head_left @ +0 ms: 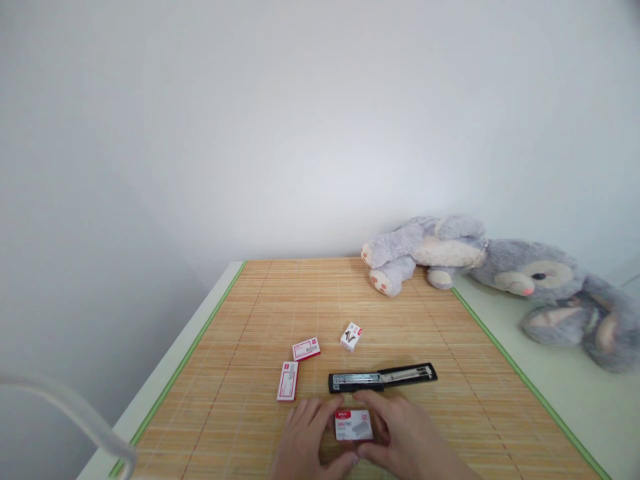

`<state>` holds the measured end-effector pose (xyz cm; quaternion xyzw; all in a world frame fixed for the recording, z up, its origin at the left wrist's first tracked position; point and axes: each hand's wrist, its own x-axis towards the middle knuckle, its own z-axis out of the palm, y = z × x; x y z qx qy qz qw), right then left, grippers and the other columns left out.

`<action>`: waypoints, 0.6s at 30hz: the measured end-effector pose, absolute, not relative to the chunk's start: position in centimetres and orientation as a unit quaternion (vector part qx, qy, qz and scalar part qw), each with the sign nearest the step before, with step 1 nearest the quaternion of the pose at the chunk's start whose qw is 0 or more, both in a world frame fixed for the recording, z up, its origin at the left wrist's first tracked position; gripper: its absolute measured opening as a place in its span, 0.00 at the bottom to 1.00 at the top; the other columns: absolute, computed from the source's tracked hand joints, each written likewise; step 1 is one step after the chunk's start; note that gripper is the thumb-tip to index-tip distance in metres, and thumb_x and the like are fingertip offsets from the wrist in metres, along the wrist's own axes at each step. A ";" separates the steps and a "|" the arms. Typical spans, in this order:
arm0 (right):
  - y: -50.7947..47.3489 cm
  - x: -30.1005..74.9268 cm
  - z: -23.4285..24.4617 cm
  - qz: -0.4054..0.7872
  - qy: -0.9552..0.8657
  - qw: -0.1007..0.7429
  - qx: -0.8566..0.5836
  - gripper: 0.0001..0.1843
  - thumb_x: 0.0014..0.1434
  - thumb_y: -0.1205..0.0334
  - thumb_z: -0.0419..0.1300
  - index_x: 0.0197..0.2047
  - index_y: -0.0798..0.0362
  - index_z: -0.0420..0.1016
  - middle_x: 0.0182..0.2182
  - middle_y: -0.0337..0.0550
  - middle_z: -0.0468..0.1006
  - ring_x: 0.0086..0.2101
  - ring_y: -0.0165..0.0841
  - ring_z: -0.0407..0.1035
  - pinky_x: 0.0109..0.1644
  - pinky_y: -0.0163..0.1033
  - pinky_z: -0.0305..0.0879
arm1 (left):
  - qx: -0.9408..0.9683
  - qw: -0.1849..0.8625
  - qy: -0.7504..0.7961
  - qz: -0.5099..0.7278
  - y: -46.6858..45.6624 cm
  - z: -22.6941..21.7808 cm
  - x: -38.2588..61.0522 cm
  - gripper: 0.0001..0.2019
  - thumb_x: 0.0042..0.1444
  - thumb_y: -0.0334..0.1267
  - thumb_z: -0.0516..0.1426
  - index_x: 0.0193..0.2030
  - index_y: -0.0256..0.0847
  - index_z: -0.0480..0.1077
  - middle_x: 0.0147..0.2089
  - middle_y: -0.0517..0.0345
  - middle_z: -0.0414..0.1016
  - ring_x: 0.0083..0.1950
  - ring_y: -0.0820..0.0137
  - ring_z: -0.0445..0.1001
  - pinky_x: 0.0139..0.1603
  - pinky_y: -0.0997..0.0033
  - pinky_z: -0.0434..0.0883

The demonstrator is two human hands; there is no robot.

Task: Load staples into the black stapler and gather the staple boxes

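Both my hands meet at the near edge of the bamboo mat point(450, 427), around a small red and white staple box point(353, 425). My left hand point(306, 440) curls its fingers on the box's left side. My right hand point(400, 437) grips its right side and lower edge. Just beyond them a black stapler point(383, 378) lies opened out flat, its metal channel facing up. Two more flat staple boxes point(288, 381) point(306, 349) lie to the left, and a small upright white box point(351, 336) stands farther back.
A grey plush rabbit point(500, 267) lies along the back right of the table against the white wall. The pale table surface point(565, 387) shows beside the mat's green edge. A blurred white cable point(75, 413) crosses the lower left corner.
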<state>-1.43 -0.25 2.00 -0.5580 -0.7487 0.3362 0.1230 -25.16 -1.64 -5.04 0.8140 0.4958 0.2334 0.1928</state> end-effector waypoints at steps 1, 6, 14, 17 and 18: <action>-0.2 -0.7 2.0 0.323 -0.745 0.134 -0.568 0.32 0.53 0.62 0.70 0.61 0.42 0.77 0.31 0.36 0.81 0.32 0.37 0.74 0.35 0.37 0.60 | 0.814 0.182 0.499 0.234 -1.7 -5.2 -25.1 0.37 0.54 0.54 0.69 0.69 0.52 0.68 0.51 0.52 0.78 0.50 0.58 0.77 0.52 0.58 0.77; 1.4 6.0 1.9 0.115 -0.750 0.257 -0.598 0.37 0.56 0.53 0.71 0.68 0.36 0.71 0.57 0.49 0.76 0.59 0.51 0.67 0.64 0.56 0.63 | 0.812 0.146 0.521 0.217 -1.8 -5.7 -24.2 0.48 0.50 0.57 0.70 0.76 0.59 0.58 0.51 0.51 0.74 0.51 0.56 0.75 0.54 0.55 0.74; 3.9 12.7 1.2 0.168 -0.782 0.222 -0.557 0.13 0.61 0.49 0.67 0.48 0.39 0.84 0.69 0.40 0.69 0.73 0.50 0.50 0.75 0.63 0.54 | 0.805 0.121 0.544 0.204 -1.6 -5.8 -23.4 0.49 0.49 0.60 0.70 0.76 0.61 0.57 0.52 0.51 0.76 0.51 0.54 0.74 0.53 0.56 0.69; 4.2 11.5 2.2 0.230 -0.764 0.257 -0.545 0.15 0.61 0.45 0.68 0.48 0.40 0.83 0.69 0.40 0.69 0.73 0.49 0.50 0.76 0.62 0.51 | 0.805 0.112 0.544 0.208 -1.7 -5.7 -23.4 0.48 0.49 0.62 0.69 0.76 0.61 0.58 0.51 0.52 0.76 0.50 0.55 0.75 0.51 0.57 0.69; 4.3 10.7 2.6 0.247 -0.757 0.270 -0.540 0.16 0.60 0.44 0.69 0.48 0.40 0.83 0.69 0.40 0.69 0.73 0.48 0.50 0.76 0.62 0.51 | 0.806 0.110 0.543 0.208 -1.7 -5.7 -23.4 0.48 0.49 0.62 0.68 0.76 0.62 0.58 0.51 0.52 0.77 0.50 0.54 0.75 0.50 0.57 0.69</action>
